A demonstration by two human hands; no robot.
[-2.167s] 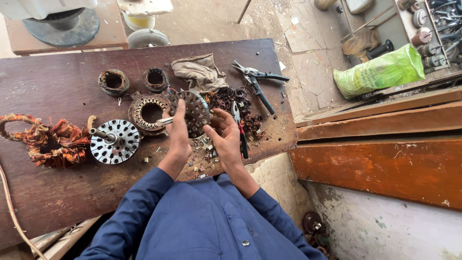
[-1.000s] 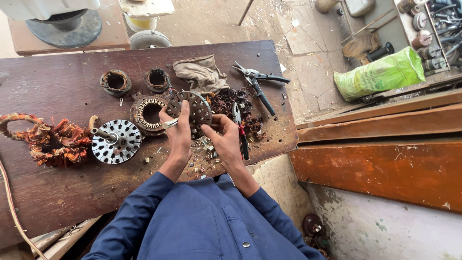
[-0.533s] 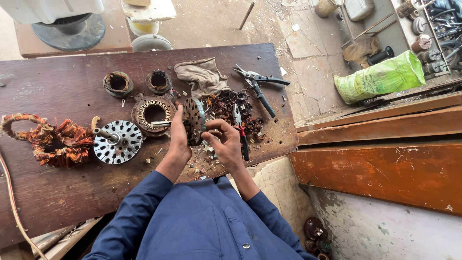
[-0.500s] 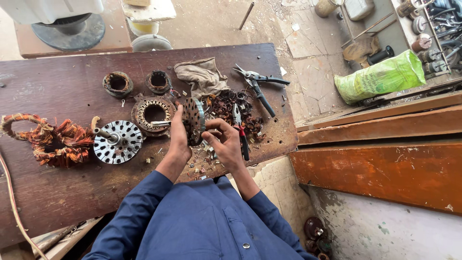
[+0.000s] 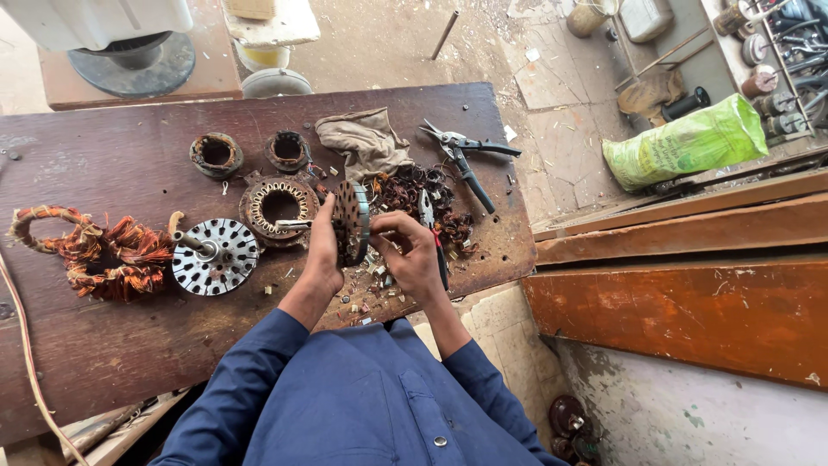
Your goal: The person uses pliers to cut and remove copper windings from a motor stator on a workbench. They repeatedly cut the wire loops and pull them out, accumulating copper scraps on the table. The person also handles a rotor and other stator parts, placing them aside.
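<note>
1. Bag (image 5: 686, 142), green plastic, bulging, lies far right on the floor beside a tray of tools; printing on it is too small to tell.
2. Hands meet over the near middle of the bench (image 5: 103, 362), a dark wooden top.
3. Left hand (image 5: 323, 250) is closed around the near edge of the stator (image 5: 351, 221), a round slotted metal disc held on edge, upright, just above the bench.
4. Right hand (image 5: 412, 255) has its fingers curled and pinched together at the stator's right face; what they grip is too small to see.
5. Scraps (image 5: 369, 289) of cut insulation lie on the bench under both hands.
6. Wire heap (image 5: 421, 198), dark burnt copper, sits just beyond the right hand, with red-handled pliers (image 5: 432, 233) lying on it.
7. Snips (image 5: 466, 160) with black handles lie far right on the bench, near its edge.
8. Rag (image 5: 366, 142), tan, is crumpled beyond the stator.
9. Wound core (image 5: 279, 205) sits just left of the stator; two smaller rings (image 5: 216, 154) lie farther off.
10. Rotor plate (image 5: 215, 256), silvery with slots and a shaft, rests left of the left hand.
11. Coil bundle (image 5: 95, 250), orange copper, lies at the far left of the bench.
12. Planks (image 5: 681, 319), orange-brown, stand to the right of the bench.
</note>
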